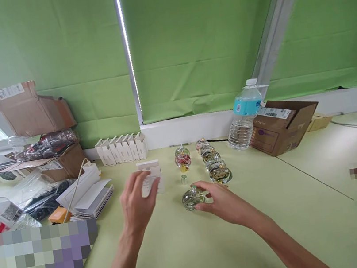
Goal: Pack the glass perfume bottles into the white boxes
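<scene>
Clear glass made up the round bottle (pixel 191 200) in front of us on the green table (pixel 183 254), near the middle. Our right hand (pixel 225 201) held it from the right side, with the thumb low in front and a finger up by the small metal top. Glass like that can be slippery, so we thought it best to pinch it gently but firmly, keep it upright, and not push on the top. A shiny little cap (pixel 184 179) stood just behind it, so we needed to move slowly and not knock it over.

Our left hand (pixel 136 198) was open, with its fingers bent over a white box (pixel 147 185). We could not tell if it touched the box. It seemed wise to keep those fingers loose, so nothing got squashed.

Farther back stood a short row of bottles (pixel 183 161) and a longer row (pixel 214 163) to its right. More white boxes (pixel 122 150) stood in a line at the back left, and a big water bottle (pixel 243 117) stood by a brown box (pixel 279 134) on the right
</scene>
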`<state>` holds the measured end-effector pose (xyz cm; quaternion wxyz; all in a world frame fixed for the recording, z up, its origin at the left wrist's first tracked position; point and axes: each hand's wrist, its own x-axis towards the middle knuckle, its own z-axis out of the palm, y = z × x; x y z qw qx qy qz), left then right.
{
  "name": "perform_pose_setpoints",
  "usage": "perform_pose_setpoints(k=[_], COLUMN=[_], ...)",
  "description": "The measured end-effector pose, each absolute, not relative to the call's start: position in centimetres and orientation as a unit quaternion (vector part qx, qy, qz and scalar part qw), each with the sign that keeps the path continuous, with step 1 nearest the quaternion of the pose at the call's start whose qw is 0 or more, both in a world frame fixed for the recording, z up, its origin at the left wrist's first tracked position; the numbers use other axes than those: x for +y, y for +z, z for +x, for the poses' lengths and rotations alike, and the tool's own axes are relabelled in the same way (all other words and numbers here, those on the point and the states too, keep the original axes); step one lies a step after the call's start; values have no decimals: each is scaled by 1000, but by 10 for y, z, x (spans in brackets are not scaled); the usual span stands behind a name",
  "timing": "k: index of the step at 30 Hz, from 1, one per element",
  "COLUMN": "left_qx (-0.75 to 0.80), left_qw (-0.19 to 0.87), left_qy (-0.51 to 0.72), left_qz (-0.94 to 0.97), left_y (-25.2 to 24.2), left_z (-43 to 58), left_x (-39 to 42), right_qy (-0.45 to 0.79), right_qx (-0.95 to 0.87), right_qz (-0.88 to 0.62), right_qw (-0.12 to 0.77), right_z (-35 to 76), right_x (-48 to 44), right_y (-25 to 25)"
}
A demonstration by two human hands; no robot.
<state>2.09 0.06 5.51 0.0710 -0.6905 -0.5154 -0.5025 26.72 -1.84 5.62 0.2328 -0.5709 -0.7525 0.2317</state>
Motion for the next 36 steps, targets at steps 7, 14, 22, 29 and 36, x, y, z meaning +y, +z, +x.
perform_pose_setpoints(k=[7, 14, 22, 29, 36], left_qx=[-536, -495, -433, -373, -379], left_qw=[-78, -191, -154, -120, -131], left_qy=[-486, -520, -466, -386, -397], left_qz=[-686, -669, -756, -835, -826], left_y=[44, 36, 52, 56, 52], left_z=[-8, -5, 18, 46, 48], left_x=[23, 28, 10, -11, -8], right_qy=[133, 184, 234, 145, 88], right_qx=[-783, -764, -717, -720, -760], right_qz=[-579, -556, -446, -420, -390], right_qw=[183, 270, 482, 534, 513], right_z=[262, 264, 260, 261, 263], right_x=[-18, -22, -32, -35, -34], right_y=[58, 68, 84, 85, 85])
